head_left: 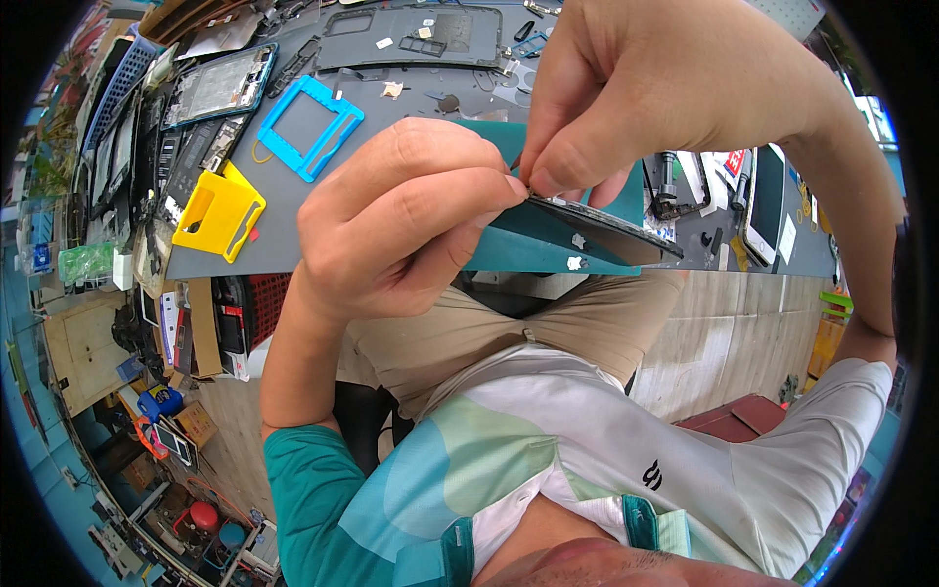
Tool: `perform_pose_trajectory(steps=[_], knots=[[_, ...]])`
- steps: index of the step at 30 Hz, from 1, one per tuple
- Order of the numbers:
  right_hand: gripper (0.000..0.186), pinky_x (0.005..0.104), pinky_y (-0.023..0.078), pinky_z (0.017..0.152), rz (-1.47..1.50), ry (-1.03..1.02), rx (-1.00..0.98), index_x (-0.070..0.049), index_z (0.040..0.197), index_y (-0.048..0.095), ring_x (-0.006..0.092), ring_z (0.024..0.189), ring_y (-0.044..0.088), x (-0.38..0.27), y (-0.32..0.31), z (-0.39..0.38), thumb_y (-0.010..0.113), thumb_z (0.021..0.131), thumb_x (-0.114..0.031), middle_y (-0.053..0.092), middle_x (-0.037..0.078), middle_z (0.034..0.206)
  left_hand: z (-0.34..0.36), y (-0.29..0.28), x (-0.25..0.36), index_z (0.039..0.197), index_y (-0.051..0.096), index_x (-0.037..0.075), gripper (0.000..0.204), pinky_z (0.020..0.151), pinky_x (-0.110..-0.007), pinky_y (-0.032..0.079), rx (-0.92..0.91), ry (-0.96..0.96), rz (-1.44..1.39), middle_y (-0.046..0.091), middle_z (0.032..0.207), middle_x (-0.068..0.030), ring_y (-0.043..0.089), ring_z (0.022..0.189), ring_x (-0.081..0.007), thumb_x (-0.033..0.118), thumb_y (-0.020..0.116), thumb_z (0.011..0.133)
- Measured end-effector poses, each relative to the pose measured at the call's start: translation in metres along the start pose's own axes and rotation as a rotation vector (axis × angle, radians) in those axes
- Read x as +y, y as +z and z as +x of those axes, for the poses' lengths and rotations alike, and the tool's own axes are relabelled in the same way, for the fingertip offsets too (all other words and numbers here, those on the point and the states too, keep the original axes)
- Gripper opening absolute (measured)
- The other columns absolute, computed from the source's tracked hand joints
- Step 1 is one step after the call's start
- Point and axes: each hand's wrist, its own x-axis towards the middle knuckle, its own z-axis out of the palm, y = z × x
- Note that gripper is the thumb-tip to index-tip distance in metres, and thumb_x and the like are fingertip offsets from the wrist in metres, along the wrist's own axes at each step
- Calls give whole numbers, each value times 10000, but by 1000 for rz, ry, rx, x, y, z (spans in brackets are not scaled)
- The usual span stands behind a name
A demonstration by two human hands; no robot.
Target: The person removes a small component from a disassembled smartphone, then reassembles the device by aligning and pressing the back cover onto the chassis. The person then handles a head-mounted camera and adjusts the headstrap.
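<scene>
At the centre of the frame, the left hand (pixel 401 210) pinches the left end of a thin, flat, dark rectangular panel (pixel 626 238), tilted above a green mat (pixel 504 252). The right hand (pixel 636 108) has thumb and finger pressed together at that same end; what they pinch cannot be determined. A bright-blue plastic frame (pixel 285 154) and a yellow plastic holder (pixel 207 215) lie upper left.

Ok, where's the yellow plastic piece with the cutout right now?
On the head view's left side, the yellow plastic piece lies on the grey table, below-left of the bright blue plastic frame and left of the person's left hand.
</scene>
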Motion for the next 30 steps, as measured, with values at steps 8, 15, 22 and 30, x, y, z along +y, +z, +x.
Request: perform_pose_trajectory(steps=[8, 15, 22, 30], knots=[[285, 245, 561, 679, 42, -43, 58, -62, 1093, 881, 78, 776, 747, 7, 4, -8, 780, 965, -296, 846, 34, 913, 2, 1, -1, 1085, 742, -60, 322, 773, -413, 615, 1, 12, -16, 762, 988, -179, 757, 874, -309, -182, 784, 791], [288, 234, 595, 736, 83, -64, 273, -53, 1106, 878, 74, 831, 775, 29, 13, -18, 815, 966, -298, 856, 43, 940, 2, -1, 1, 1096, 740, -56, 320, 779, -410, 622, 2, -4, -6, 765, 991, -185, 760, 878, -310, -182, 777, 805], [257, 262, 570, 627, 16, -350, 667, 0, 1217, 814, 128, 672, 732, 115, 61, -8, 692, 991, 9, 832, 117, 961, -1, 1, 3, 1176, 662, -31, 379, 798, -413, 625, -13, -54, -85, 762, 1019, -209, 756, 896, -318, -172, 778, 844], [372, 368, 574, 722, -158, -551, 879, -14, 1303, 762, 298, 845, 742, 123, 111, 13, 687, 954, 87, 773, 166, 1071, -7, -4, 8, 1261, 590, -4, 451, 825, -432, 626, -37, -116, -102, 763, 1029, -221, 756, 910, -323, -150, 782, 880]])
